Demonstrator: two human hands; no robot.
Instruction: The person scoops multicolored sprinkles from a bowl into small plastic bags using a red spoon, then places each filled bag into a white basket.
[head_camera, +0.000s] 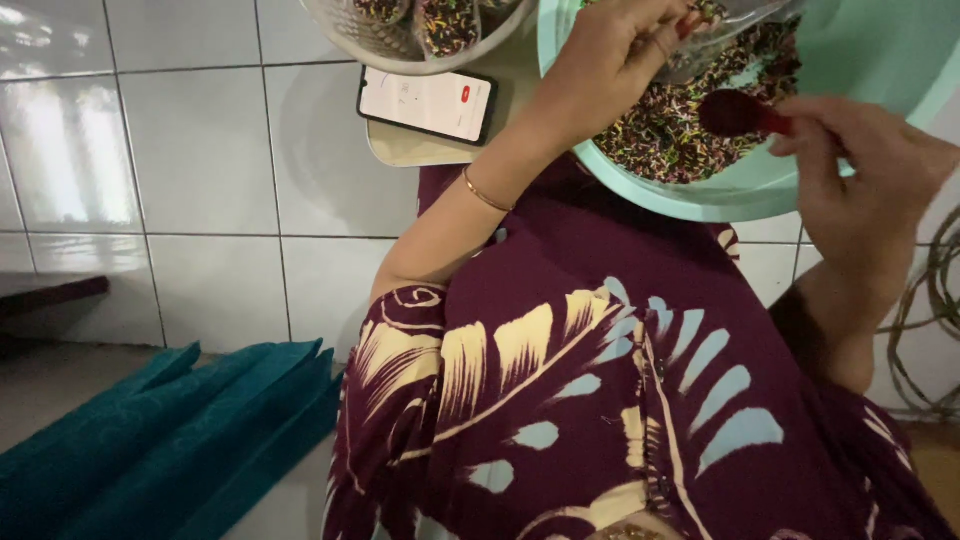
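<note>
Head view. Basin (700, 195): mint-green, round, largest item; holds a heap of small dark multicoloured bits (660, 135). Clear bowl (420, 55): ribbed, left of the basin, with the same dark bits inside. Clear container (730, 30): tilted over the basin's middle, gripped at its rim by the left hand (610, 60), fingers closed on it. Phone (428, 103): lit screen, flat on a cream board, left of the basin, just below the bowl. Red spoon (735, 112): inside the basin, long axis roughly level, bowl end pointing left, handle running right into the right hand (865, 180), which pinches it with fingers curled.
</note>
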